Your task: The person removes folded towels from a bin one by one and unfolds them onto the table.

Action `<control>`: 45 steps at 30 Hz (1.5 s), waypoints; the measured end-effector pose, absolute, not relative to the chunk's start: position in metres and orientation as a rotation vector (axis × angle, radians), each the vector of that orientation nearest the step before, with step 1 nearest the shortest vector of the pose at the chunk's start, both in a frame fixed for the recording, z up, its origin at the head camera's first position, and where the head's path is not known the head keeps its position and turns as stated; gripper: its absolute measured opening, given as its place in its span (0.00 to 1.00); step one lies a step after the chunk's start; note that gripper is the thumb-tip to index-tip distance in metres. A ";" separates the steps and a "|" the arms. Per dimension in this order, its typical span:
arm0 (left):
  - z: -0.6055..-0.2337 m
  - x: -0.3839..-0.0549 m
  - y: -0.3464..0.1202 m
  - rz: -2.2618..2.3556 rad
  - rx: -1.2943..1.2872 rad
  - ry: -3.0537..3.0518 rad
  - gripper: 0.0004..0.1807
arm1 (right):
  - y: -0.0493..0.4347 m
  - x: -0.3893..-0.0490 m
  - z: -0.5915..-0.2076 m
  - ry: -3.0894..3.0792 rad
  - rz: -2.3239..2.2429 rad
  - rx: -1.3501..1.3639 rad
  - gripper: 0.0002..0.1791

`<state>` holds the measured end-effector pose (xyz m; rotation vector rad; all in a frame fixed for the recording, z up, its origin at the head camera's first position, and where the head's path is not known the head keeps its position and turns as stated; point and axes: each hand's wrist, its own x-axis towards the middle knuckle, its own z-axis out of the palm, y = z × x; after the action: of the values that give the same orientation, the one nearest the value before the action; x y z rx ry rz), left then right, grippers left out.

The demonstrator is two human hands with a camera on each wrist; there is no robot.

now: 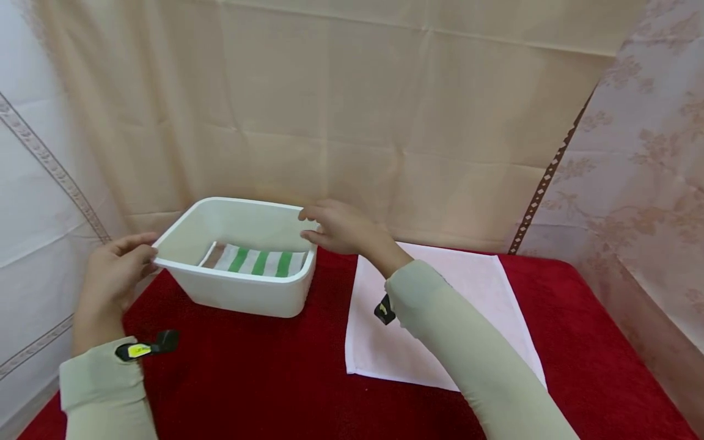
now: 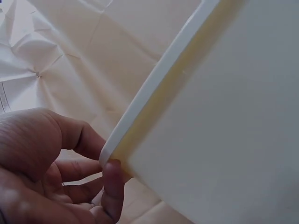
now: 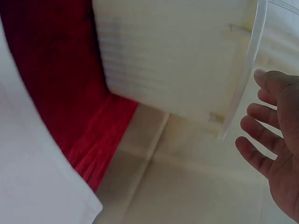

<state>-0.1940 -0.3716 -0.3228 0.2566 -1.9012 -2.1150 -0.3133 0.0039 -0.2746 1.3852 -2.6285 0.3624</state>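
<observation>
Fingers [image 2: 91,140] of the left hand [image 1: 112,275] pinch the white tub [image 1: 236,296] — right hand's [image 1: 343,227] apart — yellow wrist label [image 1: 139,350] illegible.

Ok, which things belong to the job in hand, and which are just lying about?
Likely in the job: white tub, left hand pinching it, right hand near it; striped cloth inside.
Apparently lying about: pale cloth; red table cover.

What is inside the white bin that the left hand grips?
A striped cloth in green, white and brown lies inside the bin. The bin's near side hides the cloth's lower part, and anything beneath the cloth is covered.
</observation>
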 end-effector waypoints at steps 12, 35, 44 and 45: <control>-0.320 -0.196 -0.369 -2.117 0.347 -1.891 0.19 | -0.045 -0.340 -0.281 -2.660 0.386 1.526 0.21; -0.320 -0.195 -0.360 -2.032 0.392 -1.965 0.16 | -0.078 -0.367 -0.292 -3.091 0.483 1.542 0.28; -0.321 -0.193 -0.360 -2.041 0.409 -1.953 0.17 | -0.084 -0.370 -0.300 -3.287 0.585 1.477 0.28; -0.322 -0.193 -0.360 -2.046 0.408 -1.950 0.17 | -0.085 -0.370 -0.301 -3.309 0.603 1.459 0.28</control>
<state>-0.1930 -0.3602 -0.3216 0.4075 -1.9496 -2.0464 -0.3698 -0.0847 -0.3011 1.4594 -3.3085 0.6030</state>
